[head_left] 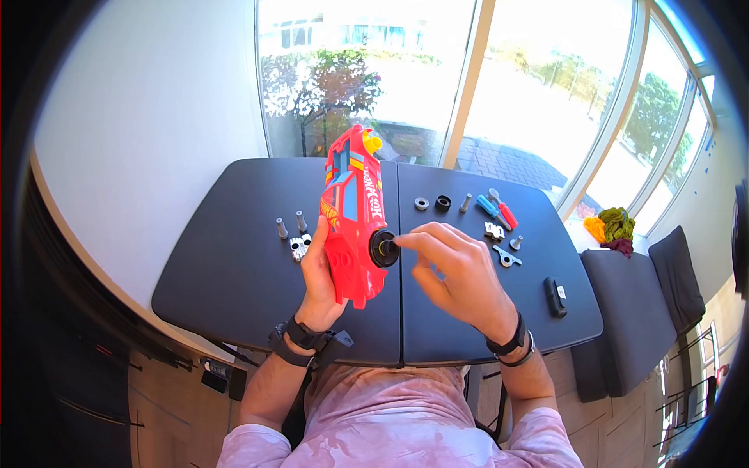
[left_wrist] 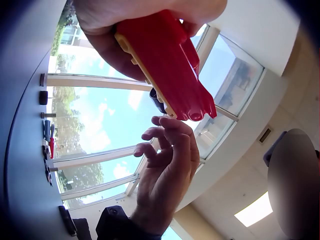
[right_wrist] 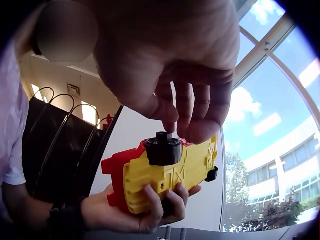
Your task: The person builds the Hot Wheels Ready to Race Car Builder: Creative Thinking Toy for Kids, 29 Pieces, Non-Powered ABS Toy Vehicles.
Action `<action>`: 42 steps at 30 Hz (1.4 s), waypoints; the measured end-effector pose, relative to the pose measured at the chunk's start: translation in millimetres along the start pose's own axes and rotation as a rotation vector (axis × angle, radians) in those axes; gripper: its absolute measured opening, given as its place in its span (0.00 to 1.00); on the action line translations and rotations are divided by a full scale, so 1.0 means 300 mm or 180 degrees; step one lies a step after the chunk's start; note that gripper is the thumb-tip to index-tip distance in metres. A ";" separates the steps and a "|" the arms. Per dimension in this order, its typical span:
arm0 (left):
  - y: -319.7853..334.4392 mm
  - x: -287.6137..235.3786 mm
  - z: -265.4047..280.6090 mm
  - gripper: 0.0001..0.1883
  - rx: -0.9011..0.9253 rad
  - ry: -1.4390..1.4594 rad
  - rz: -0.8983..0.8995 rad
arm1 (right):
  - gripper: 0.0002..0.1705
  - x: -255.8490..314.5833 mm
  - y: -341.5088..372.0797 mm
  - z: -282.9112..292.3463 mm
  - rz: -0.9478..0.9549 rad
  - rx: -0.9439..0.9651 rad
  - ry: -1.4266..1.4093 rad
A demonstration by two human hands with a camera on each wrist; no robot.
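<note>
A red toy car (head_left: 355, 210) with white lettering, blue windows and a yellow underside (right_wrist: 145, 187) is held up on its side over the table. My left hand (head_left: 318, 285) grips its body, thumb on one side and fingers curled under the yellow base. One black wheel (head_left: 384, 248) with a protruding black hub piece (right_wrist: 163, 136) faces right, toward my right hand (head_left: 460, 269). That hand has its index fingertip right at the hub piece, with the other fingers loosely bent and apart from it. A small black wheel (right_wrist: 212, 174) shows at the car's other end.
On the dark folding table (head_left: 234, 210), left of the car, stand two grey bolts (head_left: 282, 228) beside a silver engine-like part (head_left: 299, 248). To the right lie two wheel rings (head_left: 422, 203), screwdrivers (head_left: 507, 215), small silver parts (head_left: 507, 256) and a black case (head_left: 555, 297).
</note>
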State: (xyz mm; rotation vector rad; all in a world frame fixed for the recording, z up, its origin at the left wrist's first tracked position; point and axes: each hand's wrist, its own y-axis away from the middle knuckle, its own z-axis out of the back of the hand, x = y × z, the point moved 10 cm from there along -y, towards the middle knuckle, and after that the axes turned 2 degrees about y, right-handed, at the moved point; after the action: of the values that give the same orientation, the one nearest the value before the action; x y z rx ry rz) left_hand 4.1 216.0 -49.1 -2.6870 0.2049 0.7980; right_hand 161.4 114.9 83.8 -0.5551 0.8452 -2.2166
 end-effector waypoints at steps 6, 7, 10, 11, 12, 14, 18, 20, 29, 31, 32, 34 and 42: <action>0.001 0.004 0.003 0.37 0.0032 -0.0001 0.0020 | 0.20 0.025 -0.011 0.009 -0.0073 -0.0042 0.0043; 0.001 0.005 0.004 0.37 0.0019 -0.0005 0.0025 | 0.20 0.035 -0.009 0.005 0.0050 -0.0021 0.0078; 0.001 0.005 0.003 0.37 -0.0001 -0.0048 0.0014 | 0.17 -0.001 0.008 -0.012 -0.0036 0.0039 0.0500; 0.001 0.002 0.002 0.37 -0.0006 -0.0066 -0.0003 | 0.16 0.011 0.001 0.000 -0.0032 -0.0078 0.0354; 0.000 0.001 0.002 0.37 0.0000 -0.0031 -0.0004 | 0.14 0.036 -0.014 0.014 -0.0026 -0.0194 0.0208; 0.000 0.004 0.002 0.37 0.0010 0.0038 0.0008 | 0.12 0.051 -0.021 0.020 -0.0001 -0.0242 0.0123; 0.005 0.020 0.005 0.36 0.0028 -0.0054 0.0113 | 0.11 0.034 -0.010 0.003 0.0008 -0.0084 0.0447; 0.009 0.032 0.007 0.36 0.0060 -0.0086 0.0175 | 0.12 0.028 -0.007 0.005 -0.0013 -0.0110 0.0552; 0.006 0.018 0.008 0.37 0.0053 -0.0031 0.0090 | 0.14 0.054 -0.010 -0.029 0.0167 0.0114 0.0342; 0.005 0.017 0.011 0.37 0.0048 -0.0034 0.0064 | 0.14 0.054 -0.012 -0.033 0.0108 0.0174 0.0397; 0.004 0.018 0.009 0.37 0.0053 -0.0036 0.0056 | 0.14 0.053 -0.012 -0.033 0.0075 0.0198 0.0429; 0.003 0.019 0.006 0.37 0.0032 -0.0040 0.0061 | 0.15 0.050 -0.012 -0.034 0.0043 0.0214 0.0401; 0.007 0.022 0.003 0.36 0.0057 -0.0026 0.0114 | 0.16 0.047 -0.008 -0.039 -0.0005 0.0289 0.0373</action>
State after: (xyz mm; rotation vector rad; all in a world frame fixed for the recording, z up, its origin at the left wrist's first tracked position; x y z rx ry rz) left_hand 8.6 214.0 -53.9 -2.6700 0.2578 0.8137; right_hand 143.9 110.7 79.4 -0.3860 0.7986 -2.2941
